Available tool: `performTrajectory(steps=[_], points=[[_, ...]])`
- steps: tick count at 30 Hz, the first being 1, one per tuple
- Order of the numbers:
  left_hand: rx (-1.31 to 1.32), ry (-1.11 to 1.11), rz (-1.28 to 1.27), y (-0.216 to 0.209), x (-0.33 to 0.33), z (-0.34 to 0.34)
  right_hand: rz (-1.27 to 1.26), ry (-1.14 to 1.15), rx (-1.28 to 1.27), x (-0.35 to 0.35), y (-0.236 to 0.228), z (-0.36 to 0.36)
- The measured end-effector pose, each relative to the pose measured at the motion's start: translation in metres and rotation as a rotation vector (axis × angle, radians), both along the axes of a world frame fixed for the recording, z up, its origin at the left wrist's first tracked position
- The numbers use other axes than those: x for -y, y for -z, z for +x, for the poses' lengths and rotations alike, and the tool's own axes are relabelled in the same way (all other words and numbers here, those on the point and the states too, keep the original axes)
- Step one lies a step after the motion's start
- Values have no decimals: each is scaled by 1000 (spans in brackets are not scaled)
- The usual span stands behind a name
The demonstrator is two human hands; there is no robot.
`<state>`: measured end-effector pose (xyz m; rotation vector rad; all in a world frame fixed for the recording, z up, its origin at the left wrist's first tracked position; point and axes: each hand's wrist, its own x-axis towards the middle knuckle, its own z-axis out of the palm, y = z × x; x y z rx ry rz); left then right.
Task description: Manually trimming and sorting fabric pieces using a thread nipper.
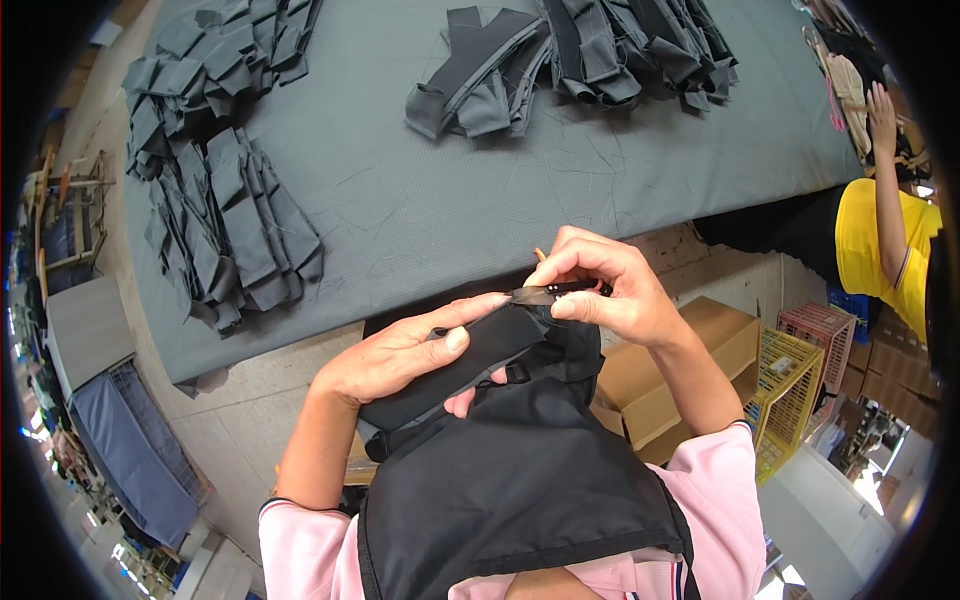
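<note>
Evidently, the left hand (385, 352), toward 8 o'clock from centre, is clamped on a black fabric piece (495, 342) with grey edging; its thumb lies over the near face and its index finger runs along the upper edge. The fabric piece sits at centre, above the black apron (520, 480) at 6 o'clock. At 3 o'clock the right hand (622, 288) is closed on a small pair of dark snips (540, 295), blades pointing to 9 o'clock, tip just beside the left index fingertip; whether the blades touch the fabric cannot be told. The desk (400, 215) spans 10 to 2 o'clock, bearing grey strip bundles at 10 o'clock (240, 215) and 1 o'clock (590, 60). A cardboard box (665, 385) and a yellow crate (790, 385) stand at 4 o'clock.
</note>
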<state>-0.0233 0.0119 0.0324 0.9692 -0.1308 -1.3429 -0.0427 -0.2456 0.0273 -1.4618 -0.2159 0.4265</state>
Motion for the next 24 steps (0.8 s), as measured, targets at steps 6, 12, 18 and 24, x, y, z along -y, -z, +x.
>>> performTrajectory(steps=[6,12,18,24], points=[[-45,-11,-3,-3,0,-1,39,26,-100,-4,3,-5],[-68,-17,-17,-4,1,1,576,92,-528,-20,18,-19],[-72,-45,-22,-7,-2,2,485,185,-407,-31,11,-27],[-62,-78,3,-3,-4,-3,-331,327,429,-30,-5,-23]])
